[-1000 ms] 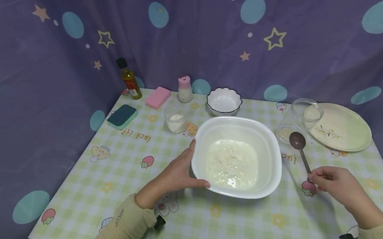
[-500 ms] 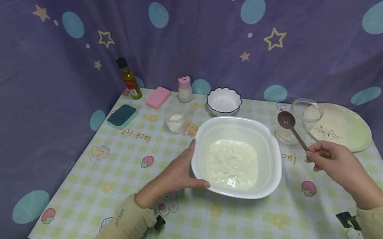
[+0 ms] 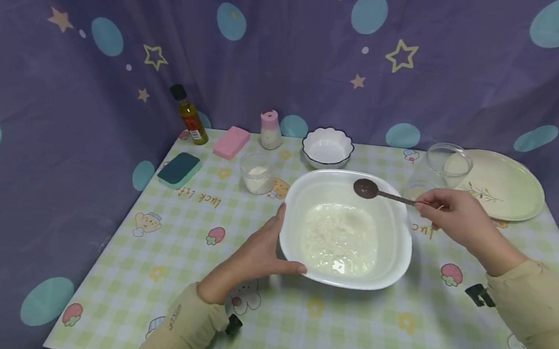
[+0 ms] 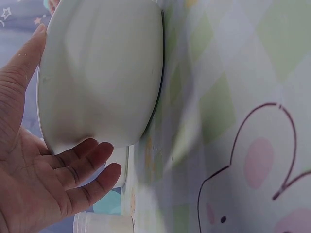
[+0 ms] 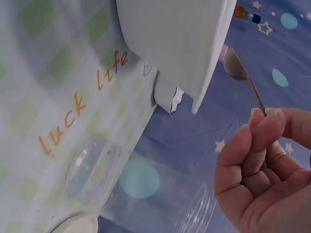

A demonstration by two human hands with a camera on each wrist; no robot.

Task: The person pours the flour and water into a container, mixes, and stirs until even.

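White bowl [image 3: 396, 247], brown spoon [image 3: 366, 188], green-checked tablecloth [image 3: 161, 253].

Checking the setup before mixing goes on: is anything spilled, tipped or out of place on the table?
Nothing stands out. The big white bowl sits flat with its white mix inside, the left hand on its rim. The right hand holds the spoon over the bowl. The oil bottle stands upright; no spills show on the tablecloth.
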